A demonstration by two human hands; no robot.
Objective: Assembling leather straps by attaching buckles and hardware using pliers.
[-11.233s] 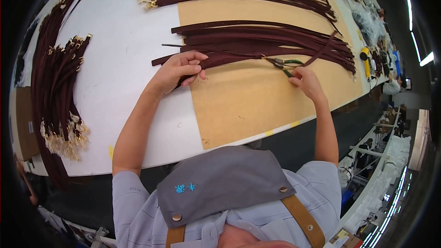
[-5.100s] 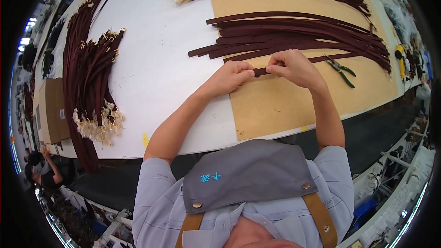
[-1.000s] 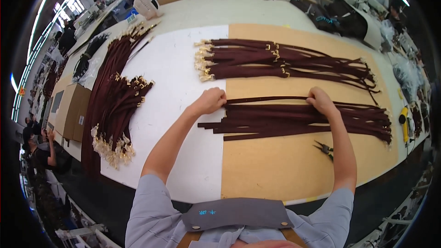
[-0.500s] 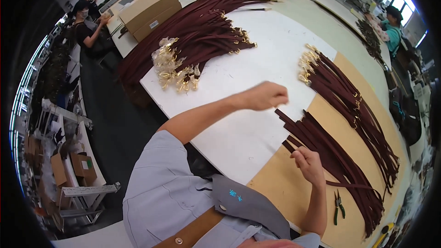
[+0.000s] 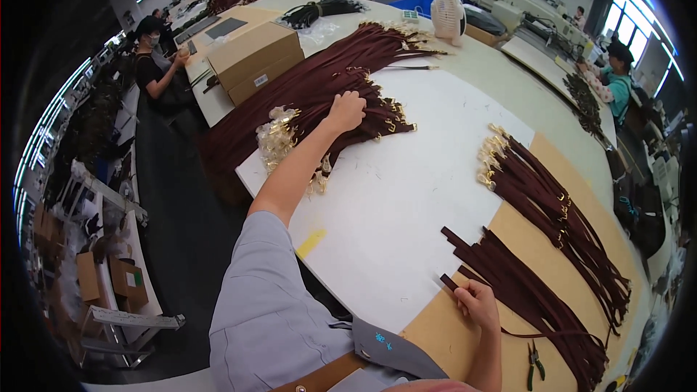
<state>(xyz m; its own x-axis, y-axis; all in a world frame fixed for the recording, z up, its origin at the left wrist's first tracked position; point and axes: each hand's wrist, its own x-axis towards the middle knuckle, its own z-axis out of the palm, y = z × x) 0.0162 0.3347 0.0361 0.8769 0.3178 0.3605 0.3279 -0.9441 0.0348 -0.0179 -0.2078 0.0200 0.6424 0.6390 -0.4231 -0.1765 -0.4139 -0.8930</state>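
My right hand (image 5: 478, 306) pinches a maroon strap (image 5: 449, 282) near its cut end, which sticks out past the fingers toward the upper left. Beside it, plain maroon straps (image 5: 519, 283) lie in a fanned bundle on a tan board. My left hand (image 5: 348, 111) is stretched out far to the left, over a pile of maroon straps (image 5: 312, 127) with gold metal fittings at their ends. Its fingers are curled down onto the pile, and whatever is between them is hidden. Clasps in clear plastic wrapping (image 5: 278, 138) hang at the pile's near left end.
Another bundle of finished straps with gold hardware (image 5: 563, 207) lies at the right. Green-handled pliers (image 5: 536, 366) rest near the front. A cardboard box (image 5: 254, 62), a black cord bundle (image 5: 323, 9) and a small fan (image 5: 449, 16) stand farther back. Two people work at the sides.
My left hand has moved from above the plain straps' ends, up and left, onto the fitted strap pile. My right hand still holds its strap. The view has tilted upward.
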